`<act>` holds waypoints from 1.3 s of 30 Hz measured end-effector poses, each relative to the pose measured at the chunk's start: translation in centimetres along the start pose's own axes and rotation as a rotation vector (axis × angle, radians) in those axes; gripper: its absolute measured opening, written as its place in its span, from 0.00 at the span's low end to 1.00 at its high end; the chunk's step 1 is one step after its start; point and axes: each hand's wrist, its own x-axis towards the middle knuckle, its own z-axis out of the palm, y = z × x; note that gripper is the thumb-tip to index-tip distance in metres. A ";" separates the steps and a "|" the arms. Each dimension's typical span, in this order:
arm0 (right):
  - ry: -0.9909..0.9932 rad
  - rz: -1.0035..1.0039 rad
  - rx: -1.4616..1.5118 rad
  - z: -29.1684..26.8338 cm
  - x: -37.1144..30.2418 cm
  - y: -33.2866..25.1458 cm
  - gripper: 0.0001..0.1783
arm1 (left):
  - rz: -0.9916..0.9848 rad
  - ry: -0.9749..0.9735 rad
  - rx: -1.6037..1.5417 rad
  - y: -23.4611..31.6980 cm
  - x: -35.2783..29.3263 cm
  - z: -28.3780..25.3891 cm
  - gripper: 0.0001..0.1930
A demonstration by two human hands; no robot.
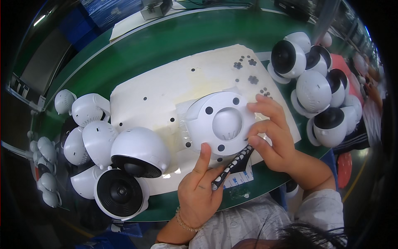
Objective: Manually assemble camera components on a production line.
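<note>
From here I see the left hand (201,186) curled around a black dotted strip (234,164), its index finger extended to the edge of a smooth white base (209,128), mid-frame. The right hand (275,143) is half-open, fingertips at the base's right edge; whether they pinch anything, I can't tell. The base's round recess shows slots. Cream card (157,112) lies underneath; glossy, rounded white housings (141,151) crowd lower left.

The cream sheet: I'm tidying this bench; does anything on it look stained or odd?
Yes: yellowish patches discolour the sheet beyond the white housing; single black dots also sit scattered, unlike the flower-like clusters at upper right.
</note>
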 end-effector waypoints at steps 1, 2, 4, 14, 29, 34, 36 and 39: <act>0.000 0.000 -0.001 0.0 0.0 0.0 0.03 | -0.025 -0.036 -0.006 0.2 0.0 -0.2 0.09; 0.011 -0.004 -0.011 0.1 0.0 0.0 0.03 | -0.049 -0.072 -0.013 0.4 0.0 -0.2 0.10; 0.021 -0.009 -0.019 0.1 -0.1 -0.1 0.03 | -0.047 -0.070 -0.012 0.4 -0.1 -0.2 0.10; 0.065 -0.302 -0.537 -0.9 -1.5 0.9 0.17 | -0.048 -0.074 -0.003 0.5 0.0 -0.4 0.09; 0.041 -0.162 -0.470 0.0 -1.5 0.3 0.24 | -0.059 0.006 0.054 0.6 0.3 0.1 0.08; 0.085 0.540 0.888 0.3 -0.6 1.3 0.18 | -0.030 0.026 0.061 0.6 0.4 0.2 0.08; -0.082 0.634 1.014 0.5 0.4 0.8 0.17 | -0.008 0.043 0.067 0.6 0.5 0.1 0.08; -0.209 0.736 1.143 0.5 1.6 0.1 0.15 | -0.035 0.037 0.053 0.3 0.3 -0.1 0.09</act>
